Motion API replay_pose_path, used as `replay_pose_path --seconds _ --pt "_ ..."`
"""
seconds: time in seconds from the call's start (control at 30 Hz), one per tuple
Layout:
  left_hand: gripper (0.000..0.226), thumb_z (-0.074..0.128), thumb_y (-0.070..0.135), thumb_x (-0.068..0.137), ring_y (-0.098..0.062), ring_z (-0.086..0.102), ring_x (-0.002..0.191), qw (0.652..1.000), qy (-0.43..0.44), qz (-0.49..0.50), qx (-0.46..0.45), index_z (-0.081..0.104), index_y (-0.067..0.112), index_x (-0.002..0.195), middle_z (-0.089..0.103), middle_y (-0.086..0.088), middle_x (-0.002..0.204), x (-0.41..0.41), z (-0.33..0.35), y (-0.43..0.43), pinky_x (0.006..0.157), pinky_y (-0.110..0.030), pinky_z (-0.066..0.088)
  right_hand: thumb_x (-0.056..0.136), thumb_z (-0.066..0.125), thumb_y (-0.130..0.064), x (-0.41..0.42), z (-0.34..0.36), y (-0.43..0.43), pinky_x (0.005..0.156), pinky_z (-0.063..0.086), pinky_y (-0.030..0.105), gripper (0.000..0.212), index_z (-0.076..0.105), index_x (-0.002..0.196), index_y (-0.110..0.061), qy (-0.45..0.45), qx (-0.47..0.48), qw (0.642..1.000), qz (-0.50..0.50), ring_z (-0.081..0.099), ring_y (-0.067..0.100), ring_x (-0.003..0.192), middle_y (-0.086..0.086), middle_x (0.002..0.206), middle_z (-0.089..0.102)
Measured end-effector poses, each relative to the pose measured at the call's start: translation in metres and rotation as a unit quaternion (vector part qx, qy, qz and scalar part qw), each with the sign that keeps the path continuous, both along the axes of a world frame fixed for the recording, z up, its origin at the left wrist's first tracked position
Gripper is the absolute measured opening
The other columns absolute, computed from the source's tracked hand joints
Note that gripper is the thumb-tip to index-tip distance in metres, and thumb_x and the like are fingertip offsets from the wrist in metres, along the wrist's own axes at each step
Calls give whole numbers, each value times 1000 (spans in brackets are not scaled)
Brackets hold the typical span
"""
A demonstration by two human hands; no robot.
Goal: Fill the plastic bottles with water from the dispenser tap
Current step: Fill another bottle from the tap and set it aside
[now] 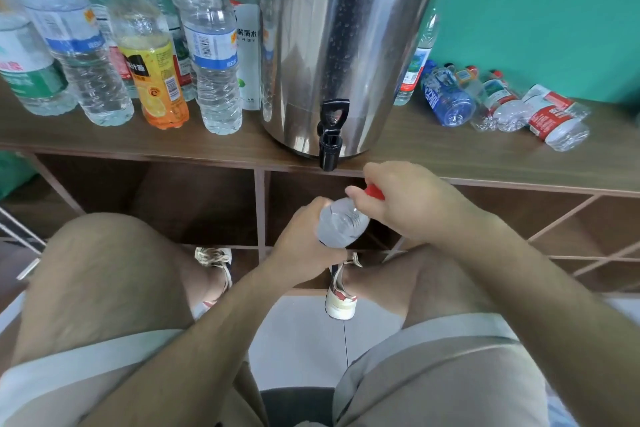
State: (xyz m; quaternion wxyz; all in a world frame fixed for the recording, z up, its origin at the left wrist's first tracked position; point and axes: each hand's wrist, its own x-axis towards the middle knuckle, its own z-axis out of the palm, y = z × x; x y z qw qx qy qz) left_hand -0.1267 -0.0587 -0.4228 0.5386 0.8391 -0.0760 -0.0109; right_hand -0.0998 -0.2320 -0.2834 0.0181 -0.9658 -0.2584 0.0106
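Pinching cap [375,191], right hand [412,204], left hand [304,236] gripping bottle [341,224], below shelf edge [502,180]

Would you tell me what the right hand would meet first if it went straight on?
Probably the tap, just beyond the right hand, which pinches the red cap; depth is unclear.

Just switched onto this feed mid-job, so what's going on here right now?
A seated person grips a clear plastic bottle in the left hand and pinches its red cap with the right hand, below the black tap of the steel dispenser. Whether the cap is going on or coming off cannot be told. On the shelf, capped bottles stand left of the dispenser; other bottles lie on their sides to its right.
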Motion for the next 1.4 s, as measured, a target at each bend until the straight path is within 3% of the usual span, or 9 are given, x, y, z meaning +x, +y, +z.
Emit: replay_pose_path --seconds 0.1,0.17,0.33,0.5,0.7,0.9,1.1,1.23,1.4 --pt "58 83 17 65 -3 63 64 997 35 -43 -46 55 32 113 64 18 77 -10 9 -6 54 -24 46 101 18 -59 -11 4 -5 54 20 32 57 49 72 -20 -126 -44 988 72 51 26 76 -5 71 46" --pt "58 81 16 67 -2 64 67 996 43 -66 -53 55 35 115 64 20 79 -16 15 -9 55 -23 48 100 17 -57 -16 10 -13 58 30 32 68 62 72 -14 -145 -36 982 114 52 25 76 2 74 56" --pt "56 84 17 65 -2 64 91 997 7 -28 -74 54 44 104 65 20 98 -32 33 -24 68 -14 50 103 28 -51 -18 24 -8 53 20 30 60 48 61 -13 -69 -65 986 -134 52 35 76 4 66 47" --pt "62 87 14 66 4 66 100 990 -32 -79 -109 58 48 109 69 25 107 -26 73 -33 77 -8 50 98 19 -58 -29 70 -34 57 23 35 61 45 64 -15 -200 1 975 95 46 27 68 0 66 45" --pt "51 87 12 68 -11 65 94 988 -125 33 -79 56 31 103 67 9 98 0 112 -83 78 -28 55 101 31 -50 7 99 -54 54 22 30 59 45 59 -11 -207 -32 963 -172 36 21 57 8 62 44" --pt "62 88 2 74 7 67 98 987 -74 -44 -133 58 32 119 71 20 105 56 138 -122 77 -8 50 99 28 -52 45 135 -99 56 32 37 54 41 64 -13 -260 -6 965 35 48 35 65 8 65 49" --pt "49 86 16 71 -12 70 102 981 -100 31 -166 64 33 111 70 2 111 96 141 -166 95 -43 59 98 37 -46 105 138 -103 54 27 27 56 47 55 -11 -229 -22 957 -176 45 23 55 5 58 49" --pt "53 87 26 69 -12 62 112 970 -132 101 -176 56 46 107 63 12 111 118 144 -181 101 -40 54 97 39 -55 128 137 -103 52 25 27 61 49 56 -11 -261 45 942 -207 43 20 51 3 56 48" --pt "66 92 14 74 -19 62 118 966 -134 118 -185 49 39 117 63 1 121 153 141 -171 105 -46 51 88 65 -73 132 106 -100 66 45 35 54 54 96 -21 -133 230 945 -191 60 22 80 0 93 62"
